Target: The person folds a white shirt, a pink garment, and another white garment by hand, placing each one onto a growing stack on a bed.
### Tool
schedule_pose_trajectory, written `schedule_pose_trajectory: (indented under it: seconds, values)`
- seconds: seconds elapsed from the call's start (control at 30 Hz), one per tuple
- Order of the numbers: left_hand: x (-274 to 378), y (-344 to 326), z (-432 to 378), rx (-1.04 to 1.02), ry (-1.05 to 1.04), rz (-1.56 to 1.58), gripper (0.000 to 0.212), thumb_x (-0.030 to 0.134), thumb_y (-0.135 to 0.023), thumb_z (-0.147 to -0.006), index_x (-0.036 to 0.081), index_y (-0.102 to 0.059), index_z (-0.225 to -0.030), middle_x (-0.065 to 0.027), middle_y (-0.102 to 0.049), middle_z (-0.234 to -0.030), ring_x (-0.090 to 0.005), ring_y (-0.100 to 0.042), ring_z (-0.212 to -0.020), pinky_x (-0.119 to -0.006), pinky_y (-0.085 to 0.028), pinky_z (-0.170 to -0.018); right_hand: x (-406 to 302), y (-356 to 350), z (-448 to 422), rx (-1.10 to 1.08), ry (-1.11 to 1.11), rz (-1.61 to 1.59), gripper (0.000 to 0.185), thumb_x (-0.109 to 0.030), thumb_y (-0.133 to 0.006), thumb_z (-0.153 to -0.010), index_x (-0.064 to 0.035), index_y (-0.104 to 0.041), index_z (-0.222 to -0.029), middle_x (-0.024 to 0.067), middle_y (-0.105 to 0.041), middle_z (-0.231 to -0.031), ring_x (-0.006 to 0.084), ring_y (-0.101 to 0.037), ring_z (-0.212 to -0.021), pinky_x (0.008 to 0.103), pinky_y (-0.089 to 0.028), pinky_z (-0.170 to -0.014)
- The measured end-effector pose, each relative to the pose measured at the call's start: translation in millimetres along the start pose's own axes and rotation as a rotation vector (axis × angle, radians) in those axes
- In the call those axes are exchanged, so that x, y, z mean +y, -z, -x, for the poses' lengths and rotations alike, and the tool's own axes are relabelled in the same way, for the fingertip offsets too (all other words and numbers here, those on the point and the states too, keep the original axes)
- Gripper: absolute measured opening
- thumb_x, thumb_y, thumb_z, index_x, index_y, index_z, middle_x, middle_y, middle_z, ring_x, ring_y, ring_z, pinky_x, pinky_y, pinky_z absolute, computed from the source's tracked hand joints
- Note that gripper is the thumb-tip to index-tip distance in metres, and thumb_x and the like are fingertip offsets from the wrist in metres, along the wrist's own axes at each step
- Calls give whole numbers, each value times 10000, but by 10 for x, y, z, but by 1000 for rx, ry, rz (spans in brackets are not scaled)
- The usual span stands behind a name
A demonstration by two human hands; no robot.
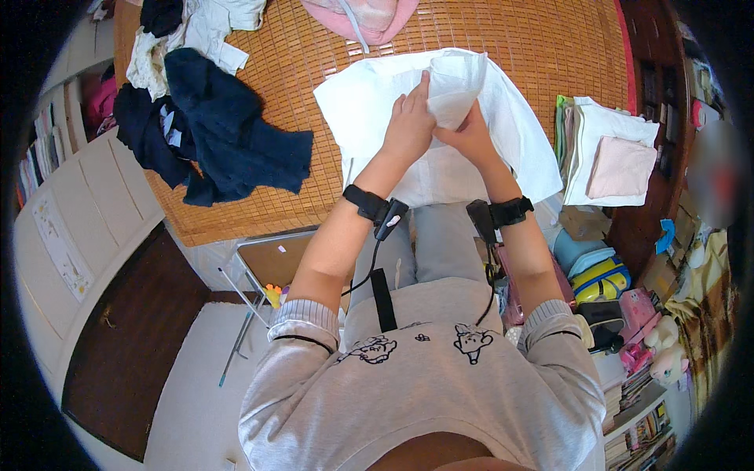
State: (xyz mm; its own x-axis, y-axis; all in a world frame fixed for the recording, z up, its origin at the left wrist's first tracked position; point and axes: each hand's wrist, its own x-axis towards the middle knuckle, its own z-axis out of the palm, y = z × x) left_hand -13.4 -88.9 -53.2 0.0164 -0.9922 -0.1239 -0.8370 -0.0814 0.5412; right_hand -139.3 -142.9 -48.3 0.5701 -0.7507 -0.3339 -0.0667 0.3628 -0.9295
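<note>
In front of me a white cloth garment (383, 112) lies spread over a woven bamboo mat (500, 29). One flap of it (456, 82) is lifted and turned over between my hands. My right hand (471, 132) grips the lower right edge of this flap, its thumb pointing left. My left hand (410, 126) rests against the flap's left side with its fingers stretched out. Its thumb is hidden, so whether it pinches any cloth does not show. Both wrists wear black straps with small cabled devices.
Dark clothes (235, 129) and white clothes (206, 29) lie heaped at the left. A pile of folded clothes (580, 153), topped by a pink piece (623, 166), sits at the right. A pink item (377, 23) lies at the far edge. Bags and soft toys (665, 353) crowd the lower right.
</note>
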Motion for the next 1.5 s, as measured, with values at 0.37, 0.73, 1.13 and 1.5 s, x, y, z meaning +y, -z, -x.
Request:
schedule_pose_trajectory:
  seconds: [0.37, 0.73, 1.13, 1.5]
  values:
    - [-306, -135, 269, -30, 131, -212, 688, -3, -467, -701, 280, -276, -1299, -182, -271, -1310, -302, -319, -1183, -500, -272, -934, 752, 665, -109, 455, -84, -43, 689, 43, -609, -592, -31, -289, -1197, 85, -466, -1054, 189, -486, -959, 288, -415, -812]
    - [-738, -317, 259, -37, 178, -154, 650, 103, -519, -679, 148, -293, -1287, -175, -269, -1319, -337, -306, -1182, -432, -275, -959, 883, 785, -83, 758, -306, 85, 542, -294, -604, -755, 61, -436, -1128, 145, -477, -1124, 216, -458, -1004, 294, -342, -871]
    - [-769, -364, 92, -151, 343, -213, 722, 181, -576, -664, 245, -258, -1309, -142, -204, -1357, -439, -147, -1224, -506, -173, -989, 909, 1116, 94, 597, -432, 503, 349, -223, -603, -735, 35, -555, -965, 125, -601, -864, 216, -568, -763, 301, -431, -698]
    - [-787, -289, -2, -227, 400, -196, 711, 220, -601, -650, 270, -295, -1291, -122, -226, -1354, -409, -218, -1206, -481, -204, -983, 358, 1013, 348, 495, -381, 910, 487, -253, -556, -772, -68, -322, -1157, 110, -554, -657, 295, -560, -622, 370, -433, -585]
